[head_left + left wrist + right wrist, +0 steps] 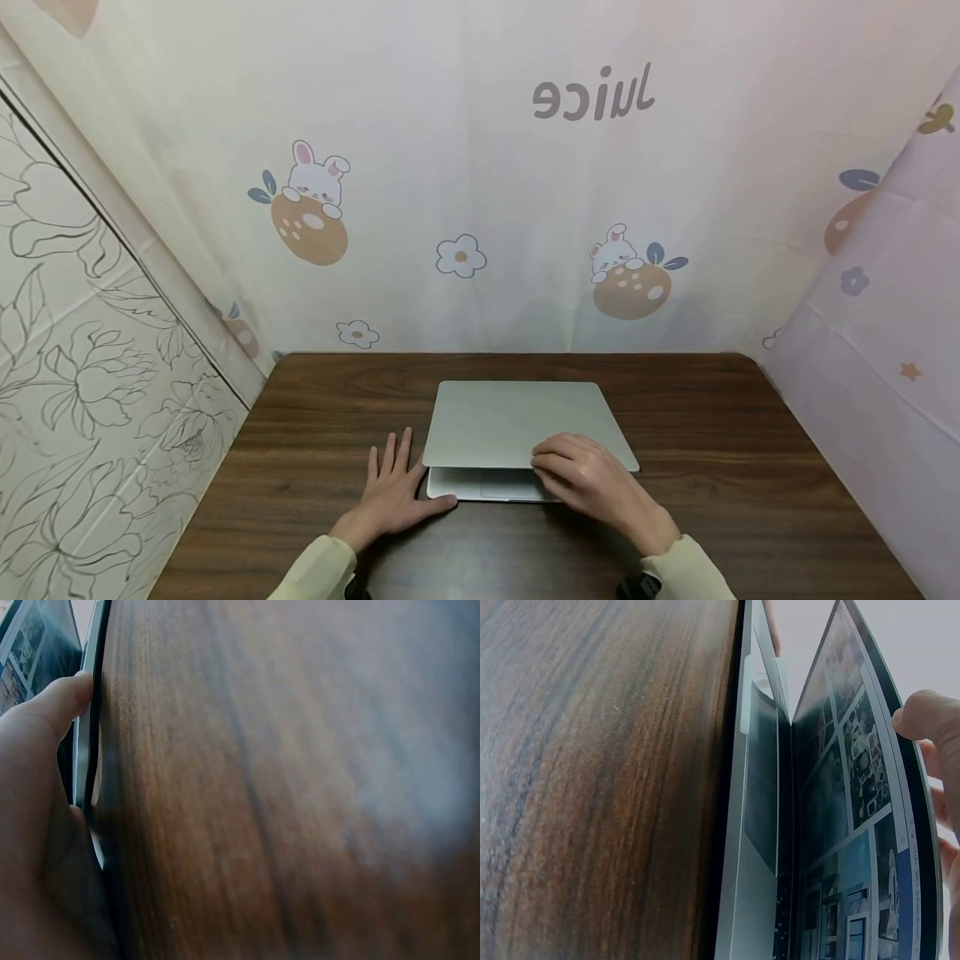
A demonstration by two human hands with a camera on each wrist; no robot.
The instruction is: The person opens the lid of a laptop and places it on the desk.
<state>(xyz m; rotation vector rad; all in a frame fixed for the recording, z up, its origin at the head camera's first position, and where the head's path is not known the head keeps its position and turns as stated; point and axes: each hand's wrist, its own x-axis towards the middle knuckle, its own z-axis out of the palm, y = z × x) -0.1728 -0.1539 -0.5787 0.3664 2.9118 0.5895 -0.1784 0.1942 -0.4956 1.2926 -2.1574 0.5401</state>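
Observation:
A silver laptop [517,425] lies on the wooden table with its lid partly raised. In the right wrist view its lit screen [855,772] shows a grid of pictures above the base. My right hand [592,483] pinches the front edge of the lid, thumb on the screen side and fingers on the outer side. My left hand [393,492] is spread at the laptop's left front corner, with straight fingers on the table. Its thumb [64,701] lies on the edge of the laptop base in the left wrist view.
The brown wooden table [330,400] surrounds the laptop. Behind it hangs a pale curtain [510,183] printed with rabbits, fruit and flowers. A panel with flower line drawings [90,375] stands at the left.

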